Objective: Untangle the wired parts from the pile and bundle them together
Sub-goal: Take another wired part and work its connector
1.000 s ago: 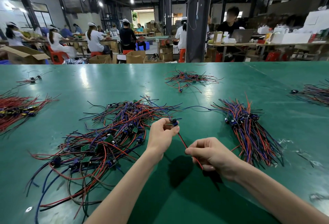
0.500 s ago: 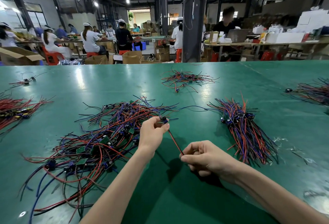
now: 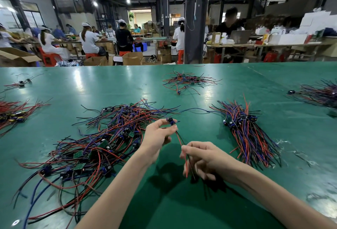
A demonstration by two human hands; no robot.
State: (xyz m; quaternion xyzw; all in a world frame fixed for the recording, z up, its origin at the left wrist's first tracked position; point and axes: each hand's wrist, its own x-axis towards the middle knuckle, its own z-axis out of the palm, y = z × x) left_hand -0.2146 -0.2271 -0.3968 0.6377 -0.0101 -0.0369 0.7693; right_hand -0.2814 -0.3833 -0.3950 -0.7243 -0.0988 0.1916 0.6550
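Observation:
A wired part (image 3: 179,138), a small dark blue component with a red and a black lead, is stretched between my hands above the green table (image 3: 164,207). My left hand (image 3: 157,137) pinches the component end, just right of the tangled pile (image 3: 94,145) of red, blue and black wires with small green boards. My right hand (image 3: 204,157) pinches the leads lower down between thumb and forefinger, and their free ends hang below it. A straightened bundle (image 3: 246,134) of such parts lies to the right of my hands.
Smaller wire heaps lie at the far middle (image 3: 187,81), far right (image 3: 321,92), left edge (image 3: 14,112) and far left (image 3: 21,83). Beyond the table's far edge stand a dark pillar (image 3: 196,28), cardboard boxes, and seated people at other benches.
My right hand has loosened from a fist to a thumb-and-forefinger pinch, and the lead ends now hang free below it. My left hand keeps its hold on the component.

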